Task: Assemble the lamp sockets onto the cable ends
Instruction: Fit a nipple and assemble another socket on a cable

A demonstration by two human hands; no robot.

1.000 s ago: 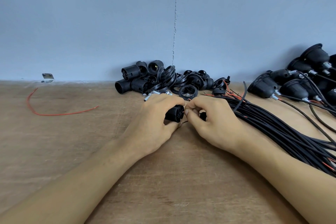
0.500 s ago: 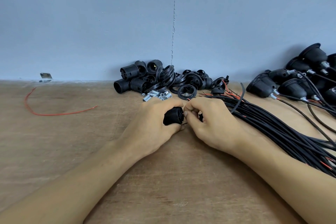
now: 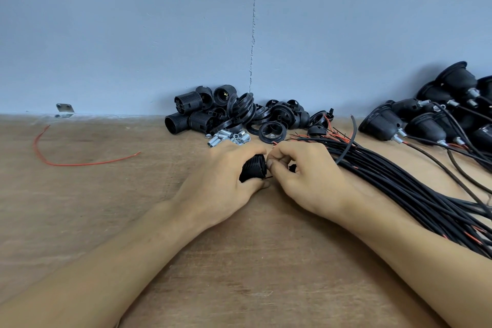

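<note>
Left hand (image 3: 221, 181) gripping ribbed black plastic socket (image 3: 254, 168), right hand (image 3: 306, 178) pinching thin black cable end (image 3: 267, 177). Looks light, rigid; best held by the ribs.

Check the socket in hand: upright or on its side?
On its side: the socket, gripped by the left hand, points sideways toward the right hand.
</note>
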